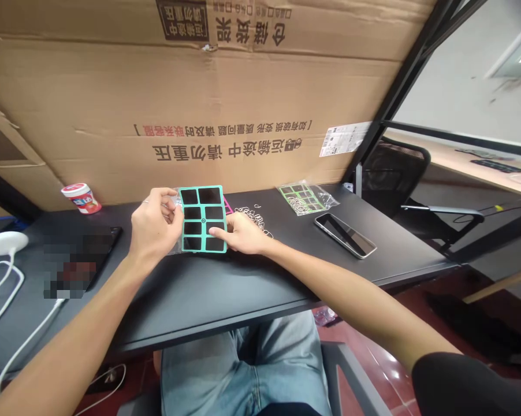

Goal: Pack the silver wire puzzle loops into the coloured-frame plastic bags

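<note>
A teal card (204,221) with a grid of black rectangles stands tilted up above the desk, facing me. My right hand (245,233) grips its lower right edge, thumb on the front and fingers hidden behind. Clear plastic (175,247) shows along the card's left side. At that edge my left hand (157,222) is closed, its fingertips curled by the plastic. Part of a pink item (228,206) peeks out behind the card. Beyond my right hand lies a loose pile of small pale rings (250,217).
Further right are a clear bag (306,198) with a green grid card and rings, and a phone (346,235). On the left stand a red-and-white tub (81,199), a dark device (85,260) and a white cable (29,332). A cardboard sheet (200,92) walls the desk's back.
</note>
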`<state>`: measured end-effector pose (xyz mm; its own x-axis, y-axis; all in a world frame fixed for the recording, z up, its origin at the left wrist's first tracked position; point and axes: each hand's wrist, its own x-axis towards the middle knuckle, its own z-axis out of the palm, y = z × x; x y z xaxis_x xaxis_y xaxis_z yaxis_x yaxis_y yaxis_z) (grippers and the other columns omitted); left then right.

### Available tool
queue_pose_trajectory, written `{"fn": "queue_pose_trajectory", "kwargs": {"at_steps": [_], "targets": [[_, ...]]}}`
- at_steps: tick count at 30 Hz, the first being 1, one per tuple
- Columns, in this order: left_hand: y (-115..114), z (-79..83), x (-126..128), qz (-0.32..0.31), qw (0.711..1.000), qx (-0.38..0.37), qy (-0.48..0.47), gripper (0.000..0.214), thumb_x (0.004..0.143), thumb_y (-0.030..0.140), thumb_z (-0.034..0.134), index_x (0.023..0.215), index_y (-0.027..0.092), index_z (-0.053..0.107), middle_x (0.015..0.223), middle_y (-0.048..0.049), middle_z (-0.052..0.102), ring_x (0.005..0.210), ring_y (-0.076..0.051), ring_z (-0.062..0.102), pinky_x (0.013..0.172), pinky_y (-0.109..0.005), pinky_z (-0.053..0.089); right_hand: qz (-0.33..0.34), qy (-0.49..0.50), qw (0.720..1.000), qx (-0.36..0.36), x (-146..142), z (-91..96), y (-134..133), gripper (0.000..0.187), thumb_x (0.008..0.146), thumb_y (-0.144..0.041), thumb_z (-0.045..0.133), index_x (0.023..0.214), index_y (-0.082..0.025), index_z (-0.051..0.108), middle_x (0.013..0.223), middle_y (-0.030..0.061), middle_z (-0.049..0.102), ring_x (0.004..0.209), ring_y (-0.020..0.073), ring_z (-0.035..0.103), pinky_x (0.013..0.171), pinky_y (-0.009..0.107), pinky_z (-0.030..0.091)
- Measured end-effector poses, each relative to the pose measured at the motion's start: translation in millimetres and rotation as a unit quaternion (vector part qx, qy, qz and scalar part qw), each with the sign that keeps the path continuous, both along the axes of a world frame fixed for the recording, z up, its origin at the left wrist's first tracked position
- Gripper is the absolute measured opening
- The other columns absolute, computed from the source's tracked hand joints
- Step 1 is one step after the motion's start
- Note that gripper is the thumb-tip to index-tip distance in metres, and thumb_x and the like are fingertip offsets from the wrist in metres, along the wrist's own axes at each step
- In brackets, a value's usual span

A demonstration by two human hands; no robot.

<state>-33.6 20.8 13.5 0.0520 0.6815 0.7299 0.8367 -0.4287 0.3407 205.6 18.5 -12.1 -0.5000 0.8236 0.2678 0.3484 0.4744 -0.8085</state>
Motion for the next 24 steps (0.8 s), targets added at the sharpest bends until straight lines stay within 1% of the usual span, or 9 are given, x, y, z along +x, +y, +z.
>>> {"fn": "queue_pose_trajectory", "kwargs": {"at_steps": [3, 5, 8, 10, 11, 14, 18, 21, 24], "targets": [[-1, -0.6, 2, -0.014, 1.000, 0.021, 0.004, 0.035, 0.095, 0.026, 0.065, 0.130, 0.023, 0.065, 0.095, -0.0024, 0.072, 0.079, -0.018, 0.070, 0.081, -0.032, 0.060, -0.050, 0.007, 0.998, -0.025, 0, -0.2, 3, 0.052, 0.103, -0.050, 0.063, 0.061, -0.021, 0.055, 0.055, -0.0003, 0.065, 0.055, 0.0135, 0.061, 0.066, 0.027, 0.046], [-1, -1.7, 1, -0.014, 1.000, 0.024, 0.003, 0.039, 0.095, 0.027, 0.066, 0.134, 0.023, 0.066, 0.096, -0.0031, 0.073, 0.079, -0.018, 0.070, 0.083, -0.032, 0.061, -0.059, 0.010, 0.998, -0.037, 2, -0.7, 4, 0.052, 0.103, -0.051, 0.064, 0.061, -0.021, 0.054, 0.053, -0.0011, 0.064, 0.052, 0.0128, 0.060, 0.065, 0.027, 0.046], [2, -4.9, 0, -0.020, 1.000, 0.023, 0.001, 0.038, 0.095, 0.027, 0.066, 0.132, 0.021, 0.071, 0.096, -0.0035, 0.075, 0.078, -0.017, 0.070, 0.084, -0.032, 0.062, 0.025, 0.030, 0.998, -0.054, 3, -1.3, 3, 0.048, 0.103, -0.050, 0.064, 0.066, -0.021, 0.054, 0.052, -0.0040, 0.060, 0.048, 0.0116, 0.056, 0.060, 0.026, 0.045], [3, -7.3, 0, -0.038, 0.999, 0.025, 0.006, 0.032, 0.095, 0.027, 0.067, 0.125, 0.021, 0.075, 0.094, -0.0033, 0.076, 0.076, -0.017, 0.071, 0.084, -0.032, 0.063, 0.081, 0.052, 0.994, -0.059, 2, -1.4, 1, 0.045, 0.103, -0.049, 0.064, 0.069, -0.021, 0.055, 0.052, -0.0056, 0.058, 0.046, 0.0114, 0.053, 0.056, 0.025, 0.043], [2, -8.2, 1, -0.049, 0.998, 0.028, 0.009, 0.028, 0.095, 0.027, 0.068, 0.121, 0.021, 0.077, 0.094, -0.0032, 0.077, 0.076, -0.017, 0.072, 0.084, -0.032, 0.063, 0.091, 0.063, 0.992, -0.060, 2, -1.5, 0, 0.043, 0.102, -0.049, 0.066, 0.071, -0.021, 0.055, 0.052, -0.0061, 0.057, 0.046, 0.0117, 0.053, 0.055, 0.025, 0.042], [-1, -7.6, 5, -0.068, 0.997, 0.035, 0.009, 0.020, 0.095, 0.028, 0.070, 0.113, 0.021, 0.078, 0.093, -0.0026, 0.080, 0.076, -0.017, 0.074, 0.083, -0.031, 0.063, 0.064, 0.094, 0.992, -0.048, 1, -1.7, -1, 0.042, 0.099, -0.053, 0.070, 0.074, -0.021, 0.058, 0.055, -0.0060, 0.056, 0.048, 0.0130, 0.053, 0.053, 0.026, 0.040], [-6, -2.2, 8, -0.051, 0.998, 0.029, -0.027, 0.014, 0.092, 0.031, 0.074, 0.103, 0.021, 0.076, 0.084, -0.0015, 0.079, 0.074, -0.017, 0.075, 0.081, -0.031, 0.064, -0.015, 0.123, 0.992, 0.029, 0, -2.7, 3, 0.040, 0.103, -0.057, 0.063, 0.087, -0.020, 0.067, 0.074, -0.0022, 0.064, 0.065, 0.0142, 0.056, 0.063, 0.027, 0.042], [-9, -1.4, 11, -0.065, 0.994, 0.002, -0.089, 0.015, 0.089, 0.036, 0.077, 0.094, 0.022, 0.075, 0.082, -0.0017, 0.079, 0.073, -0.017, 0.075, 0.077, -0.030, 0.065, -0.030, 0.046, 0.996, 0.073, 1, -2.3, 5, 0.046, 0.105, -0.059, 0.058, 0.079, -0.021, 0.061, 0.070, -0.0033, 0.056, 0.065, 0.0137, 0.049, 0.065, 0.028, 0.039], [-9, -3.7, 14, -0.097, 0.982, -0.057, -0.152, 0.019, 0.089, 0.040, 0.079, 0.089, 0.022, 0.075, 0.076, -0.0022, 0.078, 0.066, -0.017, 0.074, 0.066, -0.028, 0.064, -0.008, 0.008, 0.999, 0.047, 2, 0.0, 3, 0.056, 0.106, -0.065, 0.054, 0.071, -0.022, 0.050, 0.062, -0.0044, 0.049, 0.062, 0.0134, 0.047, 0.063, 0.028, 0.037]]}}
